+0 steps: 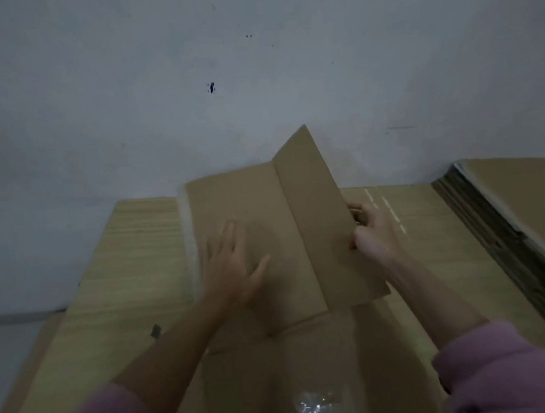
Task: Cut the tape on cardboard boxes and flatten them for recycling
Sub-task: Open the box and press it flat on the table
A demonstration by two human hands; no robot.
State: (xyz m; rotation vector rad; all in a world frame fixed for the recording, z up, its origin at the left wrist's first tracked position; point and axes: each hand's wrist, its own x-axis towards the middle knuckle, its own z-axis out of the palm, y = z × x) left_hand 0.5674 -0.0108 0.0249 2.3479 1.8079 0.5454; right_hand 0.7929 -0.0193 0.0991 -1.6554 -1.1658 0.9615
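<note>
Cardboard box (250,219) is pressed flat under left hand (233,267), fingers spread; its raised flap (322,223) is pinched by right hand (372,233). No writing legible.

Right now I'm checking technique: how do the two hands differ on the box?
The left hand lies flat with fingers spread, pressing the box panel down; the right hand curls around the edge of the raised flap. The left sits on top of the cardboard, the right at its side. Both touch the same box and wear pink sleeves.
</note>
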